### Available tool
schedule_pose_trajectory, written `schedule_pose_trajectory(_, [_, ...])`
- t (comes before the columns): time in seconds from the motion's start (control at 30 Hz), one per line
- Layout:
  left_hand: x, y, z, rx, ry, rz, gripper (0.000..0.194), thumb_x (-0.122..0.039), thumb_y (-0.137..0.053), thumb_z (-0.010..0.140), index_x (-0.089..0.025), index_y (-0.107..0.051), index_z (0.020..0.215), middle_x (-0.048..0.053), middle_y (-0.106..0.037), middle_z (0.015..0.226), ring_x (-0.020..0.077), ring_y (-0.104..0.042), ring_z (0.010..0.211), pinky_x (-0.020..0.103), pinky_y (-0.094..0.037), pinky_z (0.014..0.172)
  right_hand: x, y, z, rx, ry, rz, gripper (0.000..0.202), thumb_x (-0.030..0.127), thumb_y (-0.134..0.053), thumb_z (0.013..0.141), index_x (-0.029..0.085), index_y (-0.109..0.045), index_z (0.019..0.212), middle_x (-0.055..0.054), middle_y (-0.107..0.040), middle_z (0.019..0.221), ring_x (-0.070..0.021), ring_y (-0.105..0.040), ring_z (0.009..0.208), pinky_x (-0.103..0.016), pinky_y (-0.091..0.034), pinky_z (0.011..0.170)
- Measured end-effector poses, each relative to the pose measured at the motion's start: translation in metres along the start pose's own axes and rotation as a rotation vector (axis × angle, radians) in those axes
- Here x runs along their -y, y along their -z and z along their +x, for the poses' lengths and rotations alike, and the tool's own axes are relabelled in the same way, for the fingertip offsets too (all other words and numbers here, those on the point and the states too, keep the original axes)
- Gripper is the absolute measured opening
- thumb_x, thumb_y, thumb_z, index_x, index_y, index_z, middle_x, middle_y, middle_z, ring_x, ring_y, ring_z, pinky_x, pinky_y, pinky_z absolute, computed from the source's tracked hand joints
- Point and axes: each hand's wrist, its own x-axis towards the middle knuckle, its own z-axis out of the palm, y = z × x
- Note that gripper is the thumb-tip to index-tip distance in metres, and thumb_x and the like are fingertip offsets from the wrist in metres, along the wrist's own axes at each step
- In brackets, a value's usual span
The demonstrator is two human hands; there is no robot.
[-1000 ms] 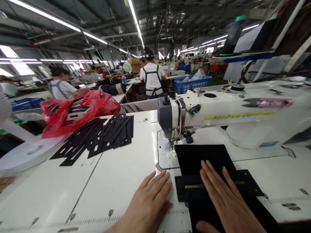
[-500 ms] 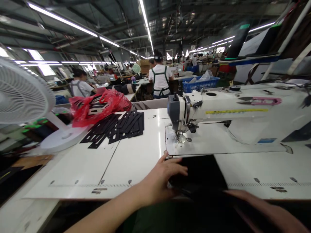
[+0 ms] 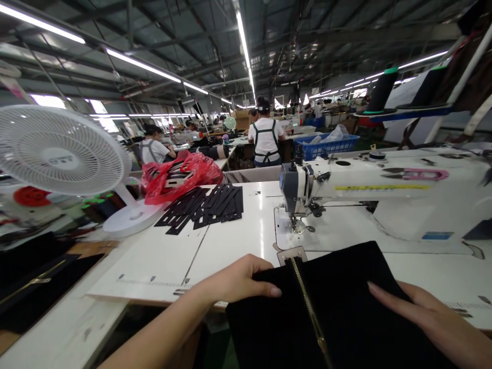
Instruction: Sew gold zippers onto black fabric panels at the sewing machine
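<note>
Left hand [image 3: 249, 281] and right hand [image 3: 426, 310], each grip closed on black fabric [image 3: 346, 297], brass zipper [image 3: 307, 300] between, at worktop's [image 3: 154, 266] front edge.

White tabletop [image 3: 246, 241]: sewing machine [image 3: 388, 179] at right, black strips [image 3: 225, 202] touching red plastic bag [image 3: 165, 182]

Indoor, medium brightness; long tube lights [image 3: 246, 43] overhead, blown out white. Window openings [image 3: 48, 101] at far left also overexposed. Roof [image 3: 184, 36] dim. White tabletop [image 3: 234, 241] shows a bright vertical glare streak left of the sewing machine [image 3: 357, 189]. Black cloth [image 3: 346, 302] very dark, little detail. Wide-angle stretch at edges, fan [image 3: 61, 154] looks elongated. Far background soft, small details unclear; hands fairly sharp.
</note>
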Motion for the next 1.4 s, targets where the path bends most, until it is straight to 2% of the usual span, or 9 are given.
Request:
schedule_pose_trajectory(0.23, [0.004, 0.013, 0.003, 0.044, -0.004, 0.033, 0.027, -0.039, -0.068, 0.075, -0.014, -0.062, 0.079, -0.004, -0.053, 0.064, 0.0083, -0.044, 0.055, 0.017, -0.034, 0.05, 0.032, -0.006, -0.001, 0.157, -0.428, 0.308, 0.036, 0.051, -0.066, 0.063, 0.023, -0.071, 0.086, -0.007, -0.07, 0.096, -0.0351, -0.062, 0.098, -0.044, -0.052, 0.086])
schedule_pose_trajectory(0.43, [0.003, 0.03, 0.008, 0.073, -0.006, 0.085, 0.026, -0.039, -0.068, 0.075, -0.014, -0.062, 0.079, -0.004, -0.052, 0.063, 0.0082, -0.045, 0.053, 0.016, -0.035, 0.048, 0.026, -0.023, 0.003, 0.129, -0.489, 0.445, 0.042, 0.05, -0.066, 0.067, 0.02, -0.068, 0.097, -0.007, -0.07, 0.097, -0.032, -0.062, 0.098, -0.04, -0.052, 0.085])
schedule_pose_trajectory(0.57, [0.003, 0.034, 0.01, 0.092, -0.022, 0.155, 0.023, -0.037, -0.067, 0.077, -0.016, -0.064, 0.086, -0.004, -0.058, 0.068, 0.0096, -0.052, 0.059, 0.016, -0.04, 0.052, 0.017, -0.027, 0.011, 0.135, -0.318, 0.369, 0.04, 0.048, -0.064, 0.068, 0.023, -0.067, 0.099, -0.005, -0.071, 0.087, -0.0283, -0.066, 0.085, -0.036, -0.054, 0.074])
schedule_pose_trajectory(0.7, [0.003, 0.046, 0.017, 0.088, -0.02, 0.282, 0.026, -0.038, -0.067, 0.077, -0.018, -0.067, 0.095, -0.002, -0.065, 0.078, 0.0151, -0.061, 0.069, 0.02, -0.047, 0.06, 0.006, -0.026, 0.039, 0.042, 0.036, -0.134, 0.035, 0.056, -0.053, 0.075, 0.025, -0.067, 0.084, -0.002, -0.07, 0.074, -0.023, -0.066, 0.071, -0.029, -0.052, 0.061])
schedule_pose_trajectory(0.83, [0.0, 0.049, 0.029, -0.12, -0.013, 0.486, 0.027, -0.029, -0.065, 0.079, -0.016, -0.065, 0.103, 0.006, -0.066, 0.1, 0.0278, -0.059, 0.099, 0.038, -0.045, 0.089, 0.001, -0.034, 0.074, -0.065, 0.313, -0.462, 0.036, 0.048, -0.04, 0.085, 0.021, -0.063, 0.081, -0.005, -0.07, 0.08, -0.0228, -0.065, 0.074, -0.034, -0.052, 0.069])
schedule_pose_trajectory(0.97, [0.01, 0.016, 0.032, -0.411, -0.069, 0.712, 0.051, -0.026, -0.051, 0.09, -0.015, -0.035, 0.138, 0.015, -0.024, 0.148, 0.032, -0.013, 0.138, 0.054, -0.005, 0.11, -0.003, -0.066, 0.077, -0.14, 0.403, -0.572, 0.049, 0.042, -0.034, 0.088, 0.007, -0.057, 0.113, -0.021, -0.056, 0.122, -0.0346, -0.049, 0.116, -0.053, -0.036, 0.096])
schedule_pose_trajectory(1.1, [0.038, -0.018, 0.022, -0.41, -0.16, 1.096, 0.068, -0.053, -0.047, 0.088, -0.02, -0.024, 0.143, 0.013, -0.012, 0.152, 0.0333, -0.004, 0.139, 0.059, -0.007, 0.109, -0.023, -0.097, 0.049, -0.035, 0.647, -0.838, 0.062, 0.047, -0.032, 0.092, 0.004, -0.036, 0.135, -0.02, -0.034, 0.142, -0.0288, -0.027, 0.134, -0.053, -0.023, 0.106])
schedule_pose_trajectory(1.23, [0.058, -0.02, 0.012, -0.349, -0.108, 1.144, 0.067, -0.057, -0.037, 0.091, -0.022, -0.019, 0.145, 0.011, -0.01, 0.152, 0.033, -0.002, 0.139, 0.06, -0.01, 0.108, -0.04, -0.101, 0.034, 0.089, 0.655, -0.938, 0.07, 0.054, -0.032, 0.091, 0.002, -0.033, 0.138, -0.02, -0.03, 0.144, -0.027, -0.024, 0.135, -0.05, -0.023, 0.108])
schedule_pose_trajectory(1.4, [0.058, -0.007, 0.019, -0.343, -0.104, 1.153, 0.066, -0.057, -0.036, 0.091, -0.022, -0.02, 0.144, 0.011, -0.01, 0.152, 0.0333, -0.002, 0.139, 0.059, -0.009, 0.108, -0.045, -0.097, 0.053, 0.14, 0.626, -0.923, 0.071, 0.055, -0.029, 0.091, 0.003, -0.031, 0.139, -0.018, -0.028, 0.146, -0.0255, -0.022, 0.136, -0.049, -0.021, 0.109])
